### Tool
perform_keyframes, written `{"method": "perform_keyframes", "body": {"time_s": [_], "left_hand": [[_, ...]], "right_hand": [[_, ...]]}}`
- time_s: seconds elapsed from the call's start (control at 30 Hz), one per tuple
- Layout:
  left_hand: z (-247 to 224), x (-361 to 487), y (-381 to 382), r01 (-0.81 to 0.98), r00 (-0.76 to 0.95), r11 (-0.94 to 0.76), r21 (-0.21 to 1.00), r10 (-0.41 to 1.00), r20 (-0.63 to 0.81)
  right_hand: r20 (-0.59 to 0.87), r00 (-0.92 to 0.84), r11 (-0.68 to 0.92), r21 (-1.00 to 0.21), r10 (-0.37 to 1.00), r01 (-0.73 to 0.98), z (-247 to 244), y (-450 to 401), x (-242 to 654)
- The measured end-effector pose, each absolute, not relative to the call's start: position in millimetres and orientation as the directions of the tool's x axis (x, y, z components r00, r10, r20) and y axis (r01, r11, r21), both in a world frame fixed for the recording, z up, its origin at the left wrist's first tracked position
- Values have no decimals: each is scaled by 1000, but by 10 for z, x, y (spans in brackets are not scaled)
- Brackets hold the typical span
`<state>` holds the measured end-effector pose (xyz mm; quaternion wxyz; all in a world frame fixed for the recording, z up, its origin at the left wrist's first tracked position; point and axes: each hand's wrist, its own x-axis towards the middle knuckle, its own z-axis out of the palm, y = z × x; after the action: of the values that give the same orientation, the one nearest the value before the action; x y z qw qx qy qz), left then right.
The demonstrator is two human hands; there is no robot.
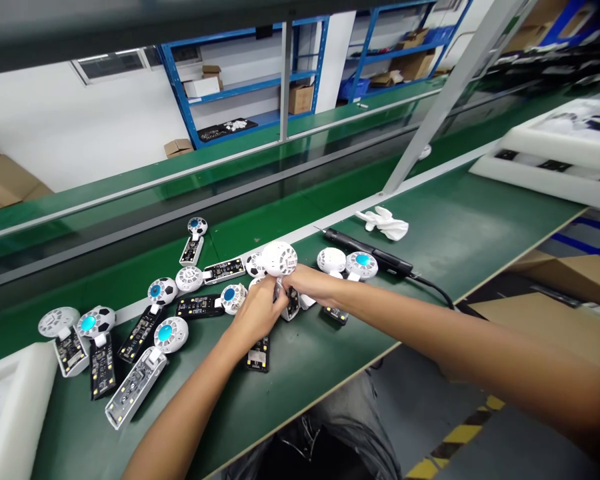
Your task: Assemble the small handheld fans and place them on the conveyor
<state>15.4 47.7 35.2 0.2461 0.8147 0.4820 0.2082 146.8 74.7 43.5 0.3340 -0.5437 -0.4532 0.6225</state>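
Both of my hands meet on one white device with a round, vented head (279,259) and an open body (291,304) showing circuitry. My left hand (261,303) has its fingers closed on the device's left side. My right hand (310,283) grips it from the right, its fingertips partly hidden. Another circuit-board body (258,355) lies below my left hand. Several similar devices spread to the left, including one with a blue-centred head (171,335). Two more round heads, one white (331,259) and one blue-centred (361,265), sit just beyond my right wrist.
A black electric screwdriver (367,252) with a cable lies behind my right forearm, near a white glove (384,223). White foam trays stand at the left (27,407) and right (550,177). A slanted metal post (430,113) rises from the bench's (445,220) back edge.
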Motion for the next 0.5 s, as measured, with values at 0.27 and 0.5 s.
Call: {"method": "perform_keyframes", "body": {"time_s": [0.27,0.5], "left_hand": [[440,-765,1423,909,47,-51,413,999,20],[190,-1274,2270,908,-374,392,146,917,-137]], "right_hand": [[-543,-180,-538,-839,820,83,361,856,1742],[-572,-202,-577,-816,795,41,350,812,1807]]}}
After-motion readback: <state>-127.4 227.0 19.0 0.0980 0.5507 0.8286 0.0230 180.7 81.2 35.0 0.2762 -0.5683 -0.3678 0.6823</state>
